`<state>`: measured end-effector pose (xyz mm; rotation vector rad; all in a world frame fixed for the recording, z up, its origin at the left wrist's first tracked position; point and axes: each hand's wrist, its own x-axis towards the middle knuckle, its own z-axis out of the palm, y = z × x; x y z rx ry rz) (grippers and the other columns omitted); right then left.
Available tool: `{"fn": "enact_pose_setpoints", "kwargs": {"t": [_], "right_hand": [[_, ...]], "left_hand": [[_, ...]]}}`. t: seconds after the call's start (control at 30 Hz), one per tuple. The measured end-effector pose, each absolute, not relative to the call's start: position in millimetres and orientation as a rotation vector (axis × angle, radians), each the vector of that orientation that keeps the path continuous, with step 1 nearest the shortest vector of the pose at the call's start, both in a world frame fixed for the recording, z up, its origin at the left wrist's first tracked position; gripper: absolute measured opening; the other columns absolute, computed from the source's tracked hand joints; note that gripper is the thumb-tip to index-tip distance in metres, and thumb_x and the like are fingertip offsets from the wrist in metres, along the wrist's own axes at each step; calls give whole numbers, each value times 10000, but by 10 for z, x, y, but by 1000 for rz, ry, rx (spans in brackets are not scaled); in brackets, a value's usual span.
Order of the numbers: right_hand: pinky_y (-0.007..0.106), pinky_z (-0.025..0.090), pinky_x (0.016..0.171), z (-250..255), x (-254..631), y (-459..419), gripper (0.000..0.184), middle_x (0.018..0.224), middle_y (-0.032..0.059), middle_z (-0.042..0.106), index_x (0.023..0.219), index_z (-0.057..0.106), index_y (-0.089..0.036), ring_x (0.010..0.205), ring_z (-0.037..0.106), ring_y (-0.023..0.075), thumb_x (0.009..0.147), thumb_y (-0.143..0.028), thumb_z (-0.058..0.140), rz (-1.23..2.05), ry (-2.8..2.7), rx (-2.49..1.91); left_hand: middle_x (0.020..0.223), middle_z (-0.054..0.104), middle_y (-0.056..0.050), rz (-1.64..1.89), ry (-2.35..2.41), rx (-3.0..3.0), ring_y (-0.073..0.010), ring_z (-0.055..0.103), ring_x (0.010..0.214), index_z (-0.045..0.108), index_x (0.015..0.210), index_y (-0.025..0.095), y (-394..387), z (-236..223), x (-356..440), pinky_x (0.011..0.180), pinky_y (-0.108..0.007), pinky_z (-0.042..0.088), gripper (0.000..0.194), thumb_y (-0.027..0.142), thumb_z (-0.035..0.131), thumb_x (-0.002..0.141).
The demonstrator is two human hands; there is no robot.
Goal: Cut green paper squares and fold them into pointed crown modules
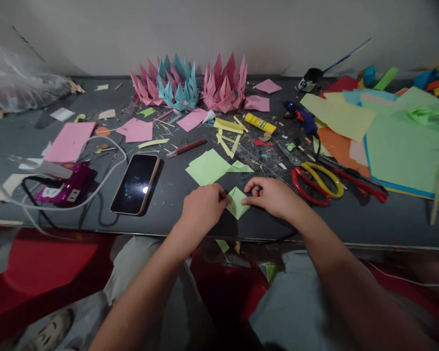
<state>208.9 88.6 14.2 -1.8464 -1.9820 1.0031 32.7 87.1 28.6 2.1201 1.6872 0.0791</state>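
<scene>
A small green paper square (237,204), with fold lines on it, lies corner-down near the table's front edge. My left hand (205,202) pinches its left corner between thumb and fingers. On the opposite corner, my right hand (265,195) has its thumb and curled fingers closed on the paper. Just behind my hands rest several flat green paper sheets (207,166), with a folded green piece (241,167) touching their right side.
Scissors (316,183), a glue gun (302,116) and stacked coloured paper (406,146) lie to the right. Pink and blue folded-paper flowers (225,87) stand at the back, beyond a glue tube (259,123). Leftward are a phone (135,184) and a purple power adapter (68,185) with cables.
</scene>
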Motion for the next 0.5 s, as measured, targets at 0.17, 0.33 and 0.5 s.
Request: {"fn": "enact_pose_setpoints", "kwargs": {"t": [0.17, 0.33, 0.5], "right_hand": [[245, 324, 501, 172, 2077, 905, 145, 575, -41, 562, 710, 593, -204, 528, 500, 119, 660, -307, 683, 985, -2000, -1885], [246, 331, 517, 174, 2075, 866, 117, 641, -23, 587, 684, 619, -214, 575, 518, 126, 704, -326, 647, 977, -2045, -1868], [242, 331, 516, 203, 2025, 834, 139, 671, -20, 606, 764, 589, -208, 580, 525, 128, 681, -274, 678, 857, -2032, -1895]], "left_hand": [[659, 656, -46, 130, 1654, 2146, -204, 596, 598, 650, 723, 203, 854, 259, 320, 463, -244, 324, 101, 272, 585, 760], [876, 673, -69, 243, 1649, 2172, -212, 616, 705, 618, 901, 180, 800, 228, 315, 508, -257, 362, 152, 266, 572, 785], [805, 683, -52, 223, 1634, 2179, -198, 613, 673, 627, 869, 194, 781, 217, 322, 490, -245, 341, 123, 251, 545, 796]]}}
